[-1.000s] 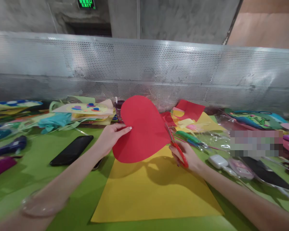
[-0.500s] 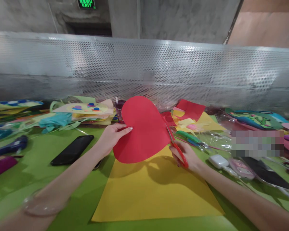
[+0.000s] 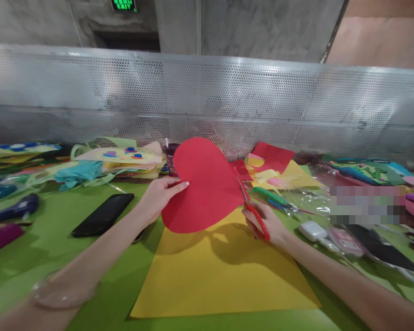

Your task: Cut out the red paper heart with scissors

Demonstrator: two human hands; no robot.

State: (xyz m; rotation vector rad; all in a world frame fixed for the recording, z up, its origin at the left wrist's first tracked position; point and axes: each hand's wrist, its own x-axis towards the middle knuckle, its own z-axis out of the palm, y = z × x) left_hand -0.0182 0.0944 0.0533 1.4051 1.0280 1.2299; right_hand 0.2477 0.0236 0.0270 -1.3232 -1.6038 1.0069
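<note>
A red paper heart is held up over the table, tilted on its side with its point to the right. My left hand pinches it at its left edge, thumb on the near face. In my right hand is a pair of red-handled scissors, the fingers closed round the handles. The scissor blades lie along the heart's right edge, close to its point; whether they touch it I cannot tell. Below the heart a yellow sheet of paper lies flat, with shadows across its far part.
On the green table, a black phone lies left of the sheet. A white earbud case and another phone are at right. Paper scraps and decorated papers line the back, before a perforated metal panel.
Almost nothing differs. The heart and both hands keep their places, with only a very slight shift of the whole view.
</note>
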